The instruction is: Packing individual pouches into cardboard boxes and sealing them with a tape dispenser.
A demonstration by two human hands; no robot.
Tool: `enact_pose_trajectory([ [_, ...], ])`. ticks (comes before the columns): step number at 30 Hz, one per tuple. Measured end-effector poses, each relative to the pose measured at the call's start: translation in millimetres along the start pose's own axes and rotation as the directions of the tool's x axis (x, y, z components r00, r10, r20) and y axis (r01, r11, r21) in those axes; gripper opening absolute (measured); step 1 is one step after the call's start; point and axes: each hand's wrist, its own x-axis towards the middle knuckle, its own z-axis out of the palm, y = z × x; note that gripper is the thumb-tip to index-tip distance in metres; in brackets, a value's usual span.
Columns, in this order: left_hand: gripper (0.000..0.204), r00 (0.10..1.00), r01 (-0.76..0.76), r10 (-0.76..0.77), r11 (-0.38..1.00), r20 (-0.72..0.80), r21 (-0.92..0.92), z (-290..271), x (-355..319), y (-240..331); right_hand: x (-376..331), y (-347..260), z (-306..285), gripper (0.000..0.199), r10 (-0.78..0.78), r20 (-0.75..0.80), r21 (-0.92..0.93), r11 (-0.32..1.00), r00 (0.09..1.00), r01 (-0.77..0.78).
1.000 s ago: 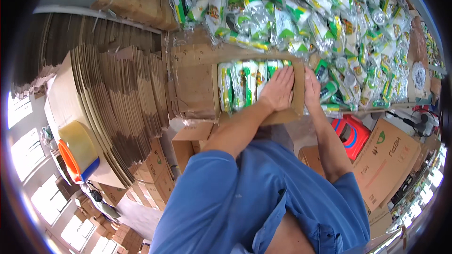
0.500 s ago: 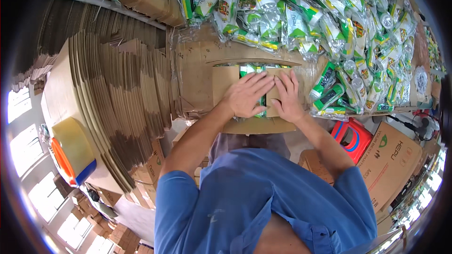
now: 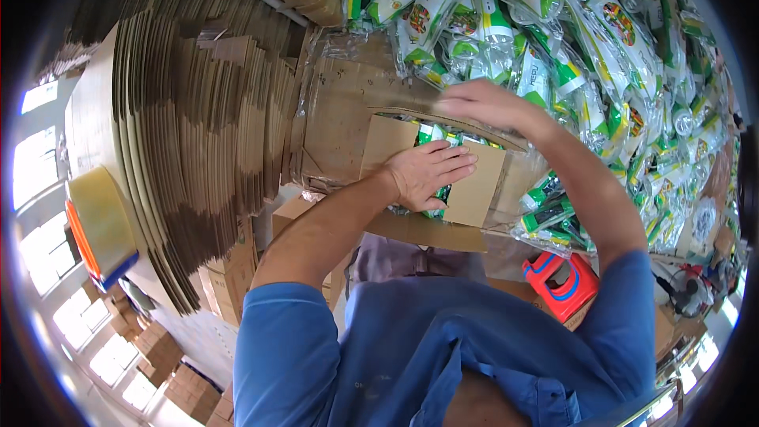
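Observation:
An opened cardboard carton [image 3: 427, 231] is in front of me, its two side flaps folded inward and its near flap spread toward me. Green-and-white packed goods [image 3: 432, 133] show through the gap between the side flaps. My left hand [image 3: 431, 178] lies flat with fingers stretched, pressing across that gap and onto the right side flap [image 3: 484, 182]. Over the carton's far edge, my right hand [image 3: 489, 104] is at the raised far flap [image 3: 451, 121], its fingers extended to the left and slightly blurred. Whether it touches the flap I cannot tell.
A large heap of clear-bagged green-and-white items [image 3: 609, 55] fills the far right. Stacks of flattened cardboard [image 3: 205, 134] stand on the left, with a yellow, orange and blue container [image 3: 103, 221] beside them. A red plastic object [image 3: 563, 285] sits below my right arm.
My right hand has lifted off the right side flap and moved away from me to the carton's far flap. My left hand stays pressed on the carton. The view has shifted slightly.

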Motion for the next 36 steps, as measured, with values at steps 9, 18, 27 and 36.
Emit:
enact_pose_trajectory([
  [9,0.067,0.934,0.358,-0.349,0.916,0.08,-0.181,18.0,-23.3,51.7,24.0,-4.2,124.5,0.065,-0.067,-0.187,-0.6,0.798,0.98,-0.06],
  [18,0.059,0.566,0.633,-0.467,0.774,-0.679,-0.005,98.4,-79.9,153.8,29.8,-6.1,128.8,0.05,-0.149,-0.318,-0.718,0.683,0.936,-0.136],
  [27,0.082,0.51,0.687,-0.691,0.686,-0.512,-0.241,54.5,-41.5,94.3,32.0,-5.4,117.1,0.047,0.027,-0.206,-0.587,0.796,0.978,-0.146],
  [36,0.077,0.512,0.764,-0.698,0.636,-0.501,-0.107,73.2,-25.1,102.1,-6.4,-425.0,117.8,0.047,-0.955,0.011,-0.765,0.183,0.296,0.618],
])
